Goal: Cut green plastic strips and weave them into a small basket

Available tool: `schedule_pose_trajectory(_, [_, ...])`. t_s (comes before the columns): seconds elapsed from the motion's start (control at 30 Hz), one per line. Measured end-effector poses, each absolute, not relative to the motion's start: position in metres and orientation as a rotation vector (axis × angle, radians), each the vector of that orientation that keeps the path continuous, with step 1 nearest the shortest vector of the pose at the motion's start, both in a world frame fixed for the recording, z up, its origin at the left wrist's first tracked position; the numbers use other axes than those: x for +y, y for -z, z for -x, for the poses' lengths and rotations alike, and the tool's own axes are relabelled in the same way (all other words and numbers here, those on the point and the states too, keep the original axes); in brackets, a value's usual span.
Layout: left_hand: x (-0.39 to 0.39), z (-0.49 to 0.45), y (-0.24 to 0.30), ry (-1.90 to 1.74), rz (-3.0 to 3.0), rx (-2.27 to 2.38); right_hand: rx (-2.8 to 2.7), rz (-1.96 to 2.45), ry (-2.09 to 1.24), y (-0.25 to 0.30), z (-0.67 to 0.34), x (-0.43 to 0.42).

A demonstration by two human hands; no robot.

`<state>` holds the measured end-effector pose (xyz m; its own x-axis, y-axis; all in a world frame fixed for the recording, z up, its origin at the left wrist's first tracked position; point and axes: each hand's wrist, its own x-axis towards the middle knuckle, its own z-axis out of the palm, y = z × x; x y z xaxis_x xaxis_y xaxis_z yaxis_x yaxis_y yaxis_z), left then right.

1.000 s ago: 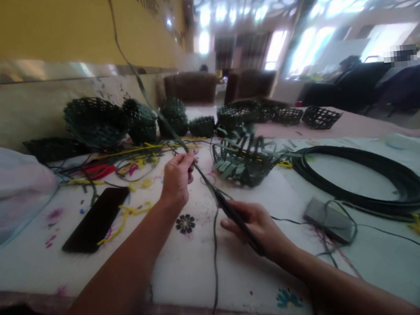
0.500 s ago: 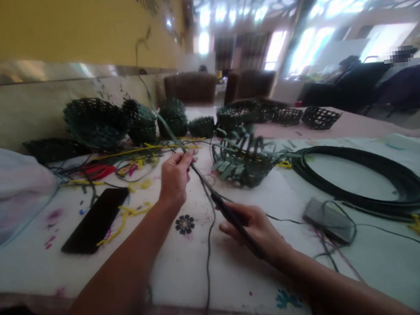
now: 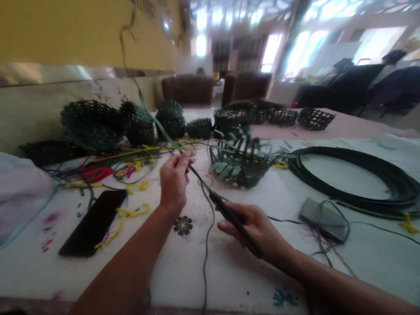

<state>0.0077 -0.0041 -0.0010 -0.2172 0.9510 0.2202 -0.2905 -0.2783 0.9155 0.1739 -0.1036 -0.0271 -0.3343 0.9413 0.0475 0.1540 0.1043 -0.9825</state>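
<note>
A long, flat green strip (image 3: 163, 132) is pinched between the thumb and fingers of my left hand (image 3: 173, 180). Its far end stands up in a bend against the yellow wall. My right hand (image 3: 251, 227) is closed round a slim tool with a dark handle (image 3: 233, 219). The tool's thin front part points up and left toward my left fingertips; where it meets the strip is too blurred to tell. Just beyond my hands sits a partly woven green basket (image 3: 242, 167) with loose strip ends sticking out. Below my left hand a thin cord (image 3: 205, 266) runs down to the table's front edge.
Finished-looking dark green baskets (image 3: 93, 123) line the back. A coil of dark strip (image 3: 359, 179) lies on the right, near a grey box (image 3: 323, 218) with cords. On the left are a black phone (image 3: 94, 221), yellow scraps (image 3: 126, 214) and a whitish bag (image 3: 11, 194).
My view has shifted slightly, so the scene sits a little further left. The strip's far end has swung left. Both hands keep their grip, and the tool stays close to the left fingertips.
</note>
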Motion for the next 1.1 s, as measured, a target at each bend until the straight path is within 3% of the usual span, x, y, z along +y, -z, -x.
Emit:
schedule_pose_trajectory(0.4, [-0.001,-0.003,0.008,-1.726,-1.312,1.153,-1.656,1.079,-1.369,0.039,-0.175,-0.098])
schedule_pose_trajectory(1.1, [0.004,0.004,0.005,-1.670,-1.336,1.084,-1.759,1.204,-1.096,0.032,-0.179,-0.090])
